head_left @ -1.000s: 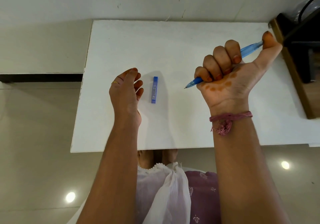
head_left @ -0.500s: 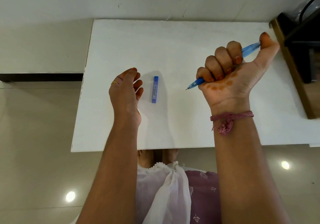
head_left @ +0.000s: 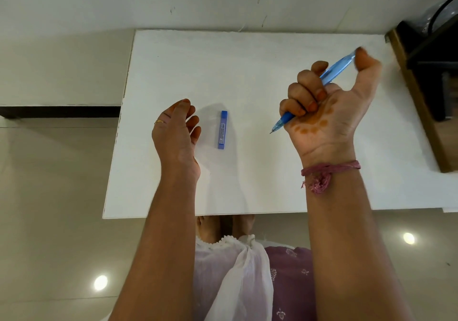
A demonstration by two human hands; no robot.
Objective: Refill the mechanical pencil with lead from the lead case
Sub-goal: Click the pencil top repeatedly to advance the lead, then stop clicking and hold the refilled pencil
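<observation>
A blue mechanical pencil is gripped in the fist of my right hand, held above the white table. Its tip points down-left and my thumb rests on its rear cap. A small blue lead case lies flat on the table between my hands. My left hand rests on its edge on the table just left of the case, fingers loosely curled, holding nothing and not touching the case.
A dark wooden-framed piece of furniture stands against the table's right edge. A white wall runs along the far side. Tiled floor lies left of and below the table's near edge.
My right hand has tilted the pencil steeper, the tip dropping slightly toward the table, and the thumb has moved over the rear cap. The left hand and lead case have stayed still.
</observation>
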